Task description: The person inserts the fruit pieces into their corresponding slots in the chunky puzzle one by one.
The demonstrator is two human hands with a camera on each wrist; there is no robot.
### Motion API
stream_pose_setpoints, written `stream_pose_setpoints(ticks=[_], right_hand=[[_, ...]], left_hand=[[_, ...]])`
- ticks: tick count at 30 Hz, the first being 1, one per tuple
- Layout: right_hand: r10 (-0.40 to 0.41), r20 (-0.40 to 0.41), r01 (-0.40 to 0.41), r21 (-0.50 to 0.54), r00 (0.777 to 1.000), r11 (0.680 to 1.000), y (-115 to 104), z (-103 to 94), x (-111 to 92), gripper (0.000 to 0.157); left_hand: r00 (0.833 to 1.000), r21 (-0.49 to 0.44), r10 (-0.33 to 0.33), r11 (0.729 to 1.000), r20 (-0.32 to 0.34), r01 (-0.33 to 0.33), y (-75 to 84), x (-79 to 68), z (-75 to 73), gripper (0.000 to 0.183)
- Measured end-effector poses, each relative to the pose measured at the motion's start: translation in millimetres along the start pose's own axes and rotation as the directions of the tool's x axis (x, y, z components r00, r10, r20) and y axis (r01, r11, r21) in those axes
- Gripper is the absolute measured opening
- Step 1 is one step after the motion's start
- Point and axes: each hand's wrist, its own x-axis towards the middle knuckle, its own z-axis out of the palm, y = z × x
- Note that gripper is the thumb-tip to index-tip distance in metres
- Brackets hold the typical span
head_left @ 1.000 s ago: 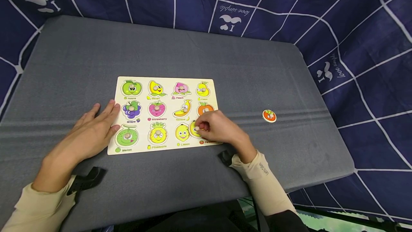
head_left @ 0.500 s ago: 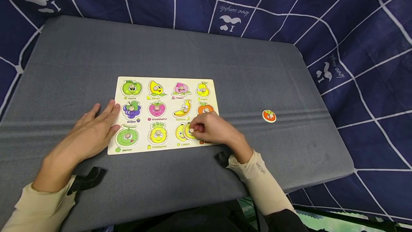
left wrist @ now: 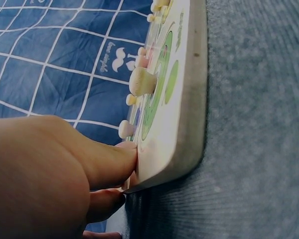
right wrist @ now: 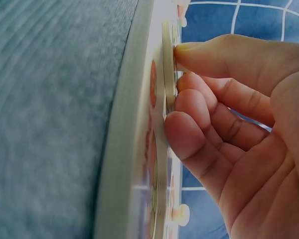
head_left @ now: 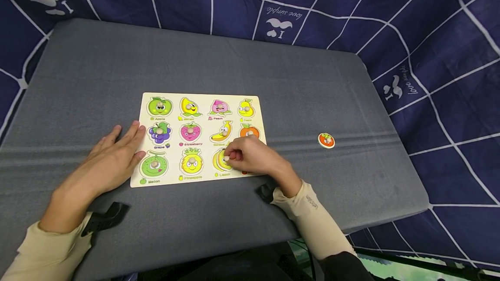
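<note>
A cream fruit peg puzzle board (head_left: pixel 174 159) lies on the grey table, most of its knobbed fruit pieces set in place. My right hand (head_left: pixel 251 156) pinches the small knob of a yellow lemon piece (head_left: pixel 223 165) between thumb and fingertips. That piece overlaps the printed lemon shape in the bottom row, a little off to its right. In the right wrist view the piece's thin edge (right wrist: pixel 168 64) shows close against the board. With fingers extended, my left hand (head_left: pixel 107 159) rests at the board's left edge, and its thumb (left wrist: pixel 109 162) touches the corner near the melon piece (left wrist: pixel 159 89).
A round red-orange fruit piece (head_left: pixel 326 140) with a knob lies alone on the table (head_left: pixel 304 86) to the right of the board. A dark blue cloth (head_left: pixel 234 12) with white grid lines hangs behind and at the sides of the table.
My right hand has slid left with the lemon piece, bringing it over the printed lemon shape. The left hand and the board have stayed put.
</note>
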Motion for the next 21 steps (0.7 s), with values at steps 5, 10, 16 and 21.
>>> stream_pose_setpoints(ticks=[5,10,16,21], right_hand=[[0.008,0.006,-0.008,-0.018,1.0,1.0,-2.4,1.4,3.3,0.006],[0.001,0.008,-0.001,-0.033,1.0,0.999,-4.6,2.5,5.6,0.005],[-0.003,0.001,0.003,-0.036,1.0,0.999,-6.7,3.5,6.4,0.003],[-0.02,-0.021,0.018,-0.065,1.0,0.998,-6.3,6.9,7.6,0.006]], left_hand=[[1.0,-0.002,0.002,1.0,-0.003,-0.002,0.0,-0.2,0.2,0.062],[1.0,-0.001,0.002,1.0,-0.001,-0.002,0.1,-0.3,0.2,0.062],[1.0,-0.003,0.003,1.0,-0.004,-0.003,-0.1,0.0,0.0,0.062],[1.0,-0.002,0.001,1.0,-0.002,-0.001,-0.1,0.0,0.0,0.062]])
